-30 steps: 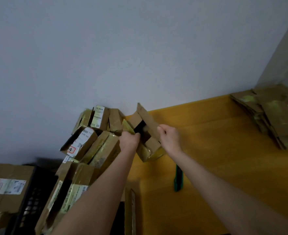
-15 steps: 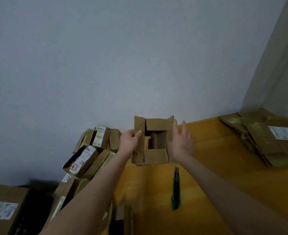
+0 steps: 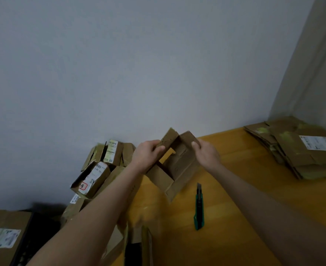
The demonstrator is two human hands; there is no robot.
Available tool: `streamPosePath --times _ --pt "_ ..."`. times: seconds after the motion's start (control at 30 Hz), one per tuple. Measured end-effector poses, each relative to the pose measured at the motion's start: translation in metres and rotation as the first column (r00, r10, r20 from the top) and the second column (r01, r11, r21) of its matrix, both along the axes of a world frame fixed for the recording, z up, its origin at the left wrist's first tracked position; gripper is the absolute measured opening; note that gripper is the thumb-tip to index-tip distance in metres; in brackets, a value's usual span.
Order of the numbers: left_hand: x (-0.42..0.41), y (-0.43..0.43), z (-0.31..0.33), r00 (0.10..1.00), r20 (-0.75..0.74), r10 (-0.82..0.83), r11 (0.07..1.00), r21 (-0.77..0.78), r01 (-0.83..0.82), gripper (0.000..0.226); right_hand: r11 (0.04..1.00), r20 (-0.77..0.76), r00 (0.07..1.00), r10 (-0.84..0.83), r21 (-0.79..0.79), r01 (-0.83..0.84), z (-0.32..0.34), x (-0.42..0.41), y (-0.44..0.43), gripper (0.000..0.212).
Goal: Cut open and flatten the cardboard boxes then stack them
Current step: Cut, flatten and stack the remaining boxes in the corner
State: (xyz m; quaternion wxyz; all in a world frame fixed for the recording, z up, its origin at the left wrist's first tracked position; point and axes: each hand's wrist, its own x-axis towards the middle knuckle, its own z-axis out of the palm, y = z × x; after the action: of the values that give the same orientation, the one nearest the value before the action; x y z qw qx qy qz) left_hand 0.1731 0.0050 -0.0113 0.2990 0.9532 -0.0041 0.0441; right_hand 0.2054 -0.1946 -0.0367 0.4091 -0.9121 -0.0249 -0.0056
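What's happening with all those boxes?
A person holds an opened cardboard box over the yellow table, the left hand and right hand each gripping a side. The green knife lies on the table nearby. A stack of flattened boxes sits far right; a pile of boxes sits on the left.

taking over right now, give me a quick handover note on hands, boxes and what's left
Left hand: grips the left wall of the opened cardboard box, held just above the yellow table.
Right hand: grips the box's right wall.
Utility knife: lies on the table right of the box, in neither hand.
Done: this box's flaps are open but it is not flat. A stack of flattened boxes sits in the far right corner.
Left: flatten this box, add it to the stack, then work through the pile of unflattened boxes at the left.
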Motion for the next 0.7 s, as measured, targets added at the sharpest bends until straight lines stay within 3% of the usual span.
streamPosePath --times 0.07,0.13,0.2,0.27,0.3,0.4,0.5,0.6,0.67,0.7 --pt "-0.002 0.0 -0.006 0.977 0.136 0.163 0.983 0.063 -0.173 0.02 0.997 -0.011 0.999 -0.033 0.064 0.034 -0.001 -0.001 0.004 0.03" --pt "-0.006 0.002 -0.017 0.887 0.219 0.406 0.909 0.006 -0.417 0.049 0.985 -0.02 0.994 -0.11 0.131 0.112 -0.003 -0.002 0.006 0.031" --pt "-0.007 0.008 -0.029 0.799 -0.018 0.601 0.77 -0.252 -0.586 0.081 0.965 -0.022 0.986 -0.164 0.205 0.165 -0.007 -0.004 0.005 0.03" --pt "-0.009 0.01 -0.042 0.755 -0.324 0.57 0.603 -0.459 -0.652 0.095 0.958 -0.016 0.986 -0.163 0.236 0.163 -0.011 -0.005 0.003 0.019" --pt "-0.01 0.008 -0.046 0.764 -0.384 0.518 0.588 -0.489 -0.645 0.096 0.959 -0.011 0.989 -0.146 0.244 0.144 -0.011 -0.005 0.003 0.014" --pt "-0.006 0.004 -0.049 0.788 -0.349 0.507 0.676 -0.407 -0.614 0.085 0.96 0.006 0.996 -0.085 0.268 0.081 -0.013 -0.008 0.006 0.011" --pt "0.0 0.006 -0.045 0.798 -0.33 0.505 0.707 -0.372 -0.601 0.061 0.93 -0.015 0.996 -0.091 0.357 0.09 -0.015 -0.012 0.003 0.021" --pt "-0.005 0.012 -0.043 0.892 -0.317 0.324 0.765 -0.466 -0.444 0.031 0.83 -0.141 0.98 -0.141 0.523 0.195 -0.017 -0.011 -0.006 0.023" --pt "-0.011 0.018 -0.038 0.915 -0.323 0.242 0.721 -0.571 -0.392 0.013 0.737 -0.235 0.96 -0.154 0.62 0.27 -0.022 -0.006 -0.016 0.03" --pt "-0.013 0.023 -0.036 0.913 -0.339 0.227 0.682 -0.614 -0.397 0.02 0.695 -0.268 0.953 -0.143 0.658 0.29 -0.024 -0.004 -0.021 0.03"
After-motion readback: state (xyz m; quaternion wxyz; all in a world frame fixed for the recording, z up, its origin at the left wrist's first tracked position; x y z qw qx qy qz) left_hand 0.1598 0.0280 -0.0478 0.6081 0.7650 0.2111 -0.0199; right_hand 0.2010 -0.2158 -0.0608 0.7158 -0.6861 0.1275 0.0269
